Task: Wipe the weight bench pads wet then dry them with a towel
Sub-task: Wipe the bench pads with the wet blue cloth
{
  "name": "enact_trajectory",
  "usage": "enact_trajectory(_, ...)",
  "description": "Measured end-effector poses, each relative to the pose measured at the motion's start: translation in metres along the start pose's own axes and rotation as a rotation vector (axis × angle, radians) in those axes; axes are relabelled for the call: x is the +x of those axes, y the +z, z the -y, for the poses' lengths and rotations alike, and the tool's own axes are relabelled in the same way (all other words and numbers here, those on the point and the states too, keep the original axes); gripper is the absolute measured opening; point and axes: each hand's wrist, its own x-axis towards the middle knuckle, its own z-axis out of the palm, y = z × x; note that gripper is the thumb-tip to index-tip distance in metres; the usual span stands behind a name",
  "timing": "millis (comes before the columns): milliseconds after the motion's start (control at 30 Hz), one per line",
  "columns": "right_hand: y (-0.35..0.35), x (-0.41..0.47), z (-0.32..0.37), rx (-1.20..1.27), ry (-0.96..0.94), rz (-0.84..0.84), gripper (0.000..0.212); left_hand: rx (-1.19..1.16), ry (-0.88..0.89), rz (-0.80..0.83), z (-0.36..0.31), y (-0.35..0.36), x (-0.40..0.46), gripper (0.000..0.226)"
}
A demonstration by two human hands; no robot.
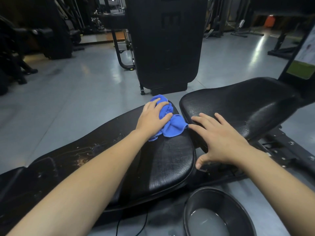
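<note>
A long black bench pad [163, 160] runs from the lower left to the middle, scuffed and wet-looking. A second black seat pad [247, 103] lies to its right across a narrow gap. A crumpled blue cloth [172, 126] sits on the far end of the long pad. My left hand [153, 116] lies on the cloth, fingers curled over its bunched top. My right hand [219, 140] hovers or rests with spread fingers at the near edge of the seat pad, holding nothing.
A black basin [238, 201] with cloudy water stands on the floor at the lower right. A tall black machine column [167, 45] rises just beyond the bench. The bench's metal frame [286, 150] shows at right. Other gym equipment stands on the grey floor around.
</note>
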Motion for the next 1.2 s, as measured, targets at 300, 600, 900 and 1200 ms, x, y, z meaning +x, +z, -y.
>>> enact_trajectory(300,-0.007,-0.003,0.001,0.068,-0.004,0.056,0.132,0.031,0.170,0.060,0.002,-0.021,-0.096,0.058)
enact_trajectory(600,-0.007,-0.003,0.004,0.129,0.002,0.058,0.134,0.138,0.213,0.158,0.000,-0.040,-0.198,0.095)
enact_trajectory(900,-0.006,-0.001,0.006,0.217,-0.006,0.089,0.129,0.043,0.083,0.184,0.005,-0.047,-0.164,0.085)
enact_trajectory(1200,0.000,0.006,0.017,0.198,0.044,0.019,0.113,0.026,-0.092,0.126,0.046,-0.038,-0.085,0.072)
